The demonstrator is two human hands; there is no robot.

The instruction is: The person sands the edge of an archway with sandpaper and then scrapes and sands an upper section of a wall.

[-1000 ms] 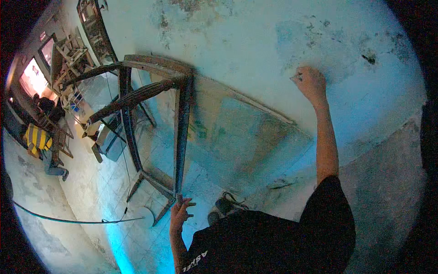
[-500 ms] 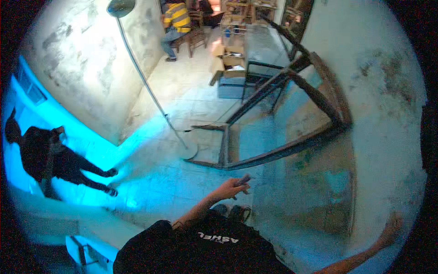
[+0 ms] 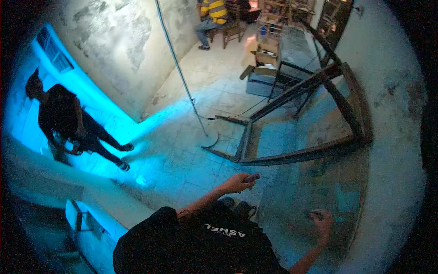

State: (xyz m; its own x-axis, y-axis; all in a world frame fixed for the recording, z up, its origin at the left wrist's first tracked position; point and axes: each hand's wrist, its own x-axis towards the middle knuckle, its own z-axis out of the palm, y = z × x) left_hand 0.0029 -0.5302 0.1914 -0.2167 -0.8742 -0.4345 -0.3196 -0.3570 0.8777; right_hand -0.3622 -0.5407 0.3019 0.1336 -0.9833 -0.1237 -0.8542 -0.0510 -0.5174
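My left hand (image 3: 235, 183) is in front of my body, its fingers closed round a short, dark, bar-shaped piece (image 3: 252, 177). Over on the right, my right hand (image 3: 323, 221) has curled fingers with a small dark item (image 3: 314, 213) at the fingertips, too dim to name. Beyond both hands, a dark wooden frame (image 3: 301, 160) of long bars and crosspieces stands tilted near the right wall. Neither hand touches it.
A lamp pole (image 3: 180, 73) on a round base (image 3: 210, 139) stands left of the frame. At left is a person in dark clothes (image 3: 61, 114). Farther back, another person in a striped top (image 3: 213, 11) sits near open cardboard boxes (image 3: 266, 57) and a table (image 3: 299, 45).
My right hand has come away from the right wall, inward toward my body. My left hand still grips the dark piece. The whole view has shifted, and the person at left has changed posture.
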